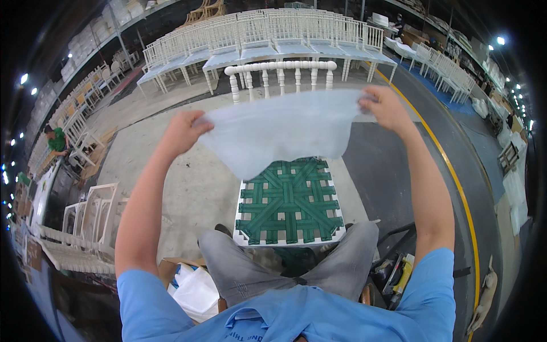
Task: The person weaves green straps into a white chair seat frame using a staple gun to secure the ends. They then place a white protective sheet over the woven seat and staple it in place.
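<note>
A thin white sheet (279,128), fabric or foam, is stretched between my two raised hands above a chair. My left hand (188,132) pinches its left upper corner. At the right upper corner, my right hand (386,108) grips it the same way. Below the sheet, between my knees, is the chair's seat, a white frame crossed by green webbing straps (289,205). The sheet's loose lower edge hangs over the far part of the webbing. Behind it rises the white chair back (279,68) with turned spindles, its lower part hidden by the sheet.
Rows of white chairs (268,43) stand at the back. Bare chair frames (85,228) are at the left. By my left leg sits a box with white sheets (195,288); tools with a yellow part (404,273) lie by my right. A person in green (57,139) is far left.
</note>
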{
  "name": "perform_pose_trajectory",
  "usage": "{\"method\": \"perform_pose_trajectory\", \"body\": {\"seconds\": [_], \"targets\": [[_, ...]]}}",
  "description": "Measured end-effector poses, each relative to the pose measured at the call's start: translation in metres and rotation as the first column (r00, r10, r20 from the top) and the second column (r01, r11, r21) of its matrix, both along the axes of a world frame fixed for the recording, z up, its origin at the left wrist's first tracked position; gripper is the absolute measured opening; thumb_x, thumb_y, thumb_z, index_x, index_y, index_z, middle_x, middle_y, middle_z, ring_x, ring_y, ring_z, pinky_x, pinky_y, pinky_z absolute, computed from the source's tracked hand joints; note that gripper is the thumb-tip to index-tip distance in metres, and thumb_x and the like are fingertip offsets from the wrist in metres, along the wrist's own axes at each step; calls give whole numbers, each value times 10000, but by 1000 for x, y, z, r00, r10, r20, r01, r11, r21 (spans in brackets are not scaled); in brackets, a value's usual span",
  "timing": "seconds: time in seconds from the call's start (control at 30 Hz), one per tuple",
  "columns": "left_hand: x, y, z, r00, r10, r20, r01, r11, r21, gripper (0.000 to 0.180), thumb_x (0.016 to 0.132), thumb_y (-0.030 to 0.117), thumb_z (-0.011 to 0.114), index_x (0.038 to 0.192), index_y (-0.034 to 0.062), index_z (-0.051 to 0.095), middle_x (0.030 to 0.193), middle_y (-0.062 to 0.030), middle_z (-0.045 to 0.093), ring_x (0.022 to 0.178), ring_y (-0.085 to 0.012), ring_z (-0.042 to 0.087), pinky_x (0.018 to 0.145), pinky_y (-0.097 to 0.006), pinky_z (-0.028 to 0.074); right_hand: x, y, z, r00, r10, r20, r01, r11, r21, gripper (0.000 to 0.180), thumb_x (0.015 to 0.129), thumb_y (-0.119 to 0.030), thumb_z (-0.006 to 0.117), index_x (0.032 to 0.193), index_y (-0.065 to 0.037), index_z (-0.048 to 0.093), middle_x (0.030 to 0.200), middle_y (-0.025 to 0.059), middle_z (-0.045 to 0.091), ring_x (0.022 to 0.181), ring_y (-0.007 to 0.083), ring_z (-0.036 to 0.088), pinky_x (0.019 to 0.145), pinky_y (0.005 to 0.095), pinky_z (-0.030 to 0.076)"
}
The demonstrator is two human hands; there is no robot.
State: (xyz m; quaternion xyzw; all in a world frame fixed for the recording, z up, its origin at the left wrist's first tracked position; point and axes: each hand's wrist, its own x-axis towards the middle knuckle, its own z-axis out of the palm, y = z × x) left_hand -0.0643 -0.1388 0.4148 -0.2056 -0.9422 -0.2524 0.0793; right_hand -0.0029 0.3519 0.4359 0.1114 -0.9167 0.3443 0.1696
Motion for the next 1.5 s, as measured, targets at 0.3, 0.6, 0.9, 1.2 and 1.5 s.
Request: {"method": "perform_pose_trajectory", "body": {"seconds": [0.3, 0.6, 0.9, 1.2, 1.5], "targets": [[38, -5, -152, 961, -238, -140, 208, 957, -204, 184, 862, 187, 782, 994, 64, 747, 936, -157, 722, 959, -355, 669, 1034, -469, 463, 54, 1, -165, 958, -31, 285, 21, 999, 38, 240, 912, -128, 711, 1120, -12, 733, 986, 194, 756, 917, 339, 727, 842, 411, 554], [63, 15, -291, 981, -196, 10, 184, 903, -389, 154, 863, 160, 697, 986, 119, 780, 946, -117, 725, 939, -340, 696, 933, -517, 510, 75, -8, -326, 916, -147, 372, 101, 985, 141, 188, 910, -127, 690, 1072, -85, 777, 1062, 190, 746, 1024, 392, 697, 904, 464, 547], [119, 17, -351, 980, -179, 82, 192, 960, -205, 132, 845, 148, 706, 957, 135, 775, 1119, -72, 715, 1045, -332, 674, 914, -459, 542, 109, -16, -387, 962, -120, 243, 52, 962, 269, 143, 824, -71, 713, 937, -105, 793, 989, 144, 727, 1007, 351, 686, 893, 446, 544], [141, 5, -349, 983, -77, 166, 121, 954, -274, 252, 885, 150, 697, 1105, 205, 807, 1321, -99, 686, 1133, -346, 667, 1003, -474, 505, 132, -27, -379, 897, -193, 399, 26, 922, 386, 182, 825, -110, 729, 951, -208, 817, 1212, 82, 689, 1150, 332, 640, 973, 442, 531], [153, -3, -341, 937, -74, 341, 196, 920, -340, 391, 904, 232, 694, 1293, 223, 734, 1394, -139, 648, 1197, -373, 656, 1041, -497, 495, 143, -24, -371, 878, -130, 461, -14, 955, 296, 242, 920, -326, 727, 1085, -169, 811, 1332, 104, 679, 1221, 342, 633, 1015, 454, 512]]}}
